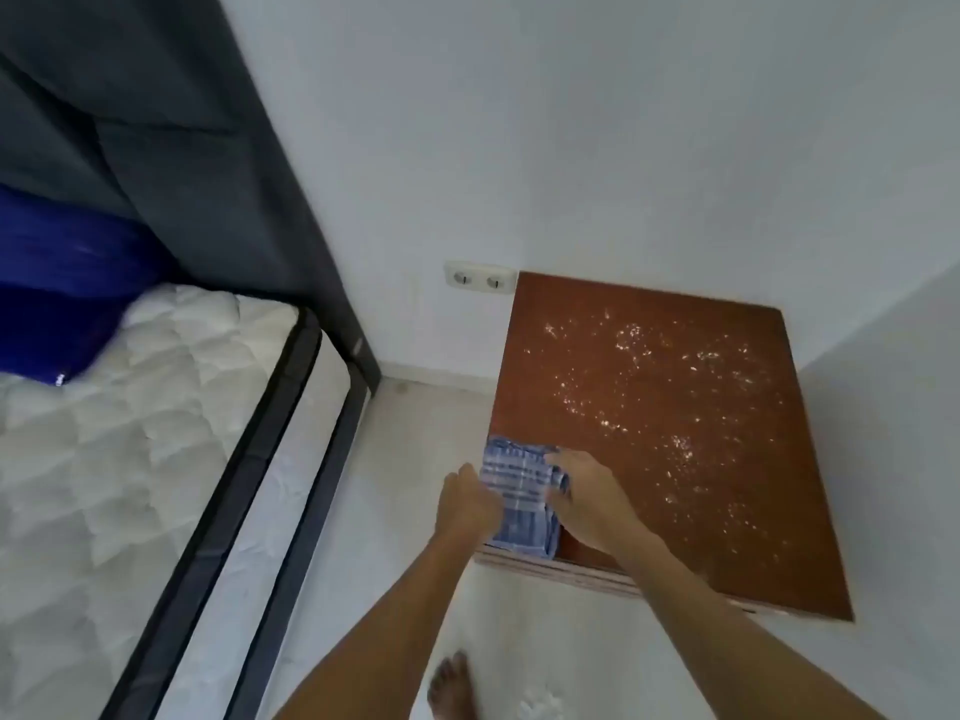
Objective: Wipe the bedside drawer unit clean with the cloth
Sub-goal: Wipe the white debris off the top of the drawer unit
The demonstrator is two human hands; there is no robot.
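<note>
The bedside drawer unit (649, 511) has a reddish-brown top that stands in the room's corner. White crumbs or specks (649, 376) are scattered over the middle and right of that top. A blue and white checked cloth (519, 491) lies folded on the top's near left corner. My left hand (467, 504) grips the cloth's left edge. My right hand (592, 504) holds its right edge, fingers curled over the fabric.
A bed with a white quilted mattress (130, 459) and dark frame fills the left. A blue pillow (57, 298) lies at its head. A double wall socket (480, 279) sits left of the unit. My bare foot (452, 688) stands on the pale floor.
</note>
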